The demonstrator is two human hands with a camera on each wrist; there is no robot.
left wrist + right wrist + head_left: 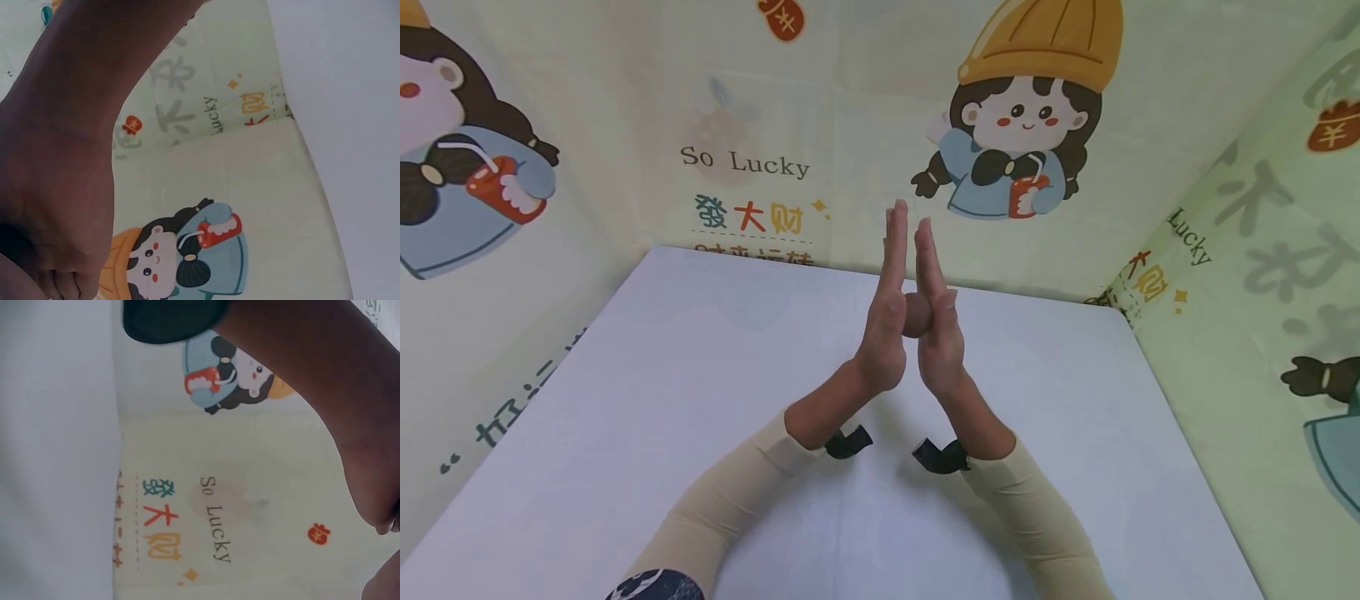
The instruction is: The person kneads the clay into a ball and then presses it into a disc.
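Observation:
A small round brownish ball [916, 315] sits between two upright palms in the head view, above the table. My left hand [886, 333] presses it from the left with straight fingers pointing up. From the right, my right hand [938, 333] flattens against it, its fingers straight as well. The fingertips of the two hands stand a little apart. In the left wrist view a palm and forearm [62, 156] fill the left side, and the ball does not show clearly. The right wrist view has a forearm and hand [356, 437] at its right edge.
A white table [737, 350] spreads below the hands. Printed cloth walls [865, 125] with cartoon figures and lettering stand behind it and at both sides. Dark curved pieces, one at each wrist, are the camera mounts [942, 457].

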